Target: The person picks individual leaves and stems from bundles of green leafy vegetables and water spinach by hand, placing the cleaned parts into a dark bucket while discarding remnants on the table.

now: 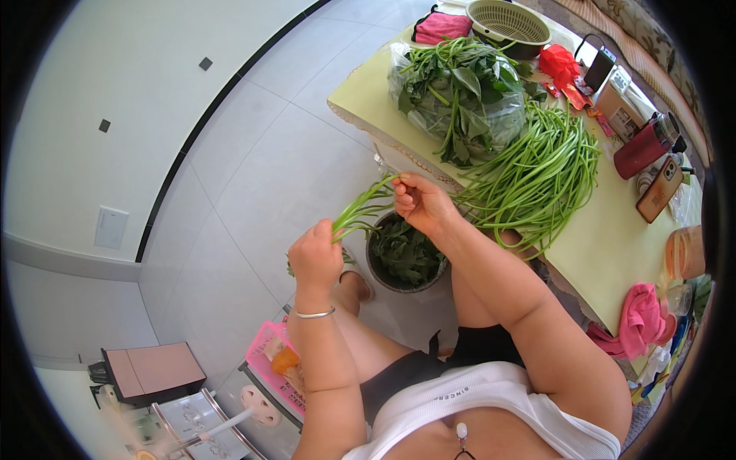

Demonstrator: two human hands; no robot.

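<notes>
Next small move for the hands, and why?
Probably a gentle right hand pull on the green stems, left hand steady. The left hand grips the bunch and the right pinches its far end, so tension seems available without regripping.

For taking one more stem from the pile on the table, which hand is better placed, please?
Probably the right hand: it is nearer the pile, beside the table. The left hand is farther away and grips a bunch of stems.
</notes>
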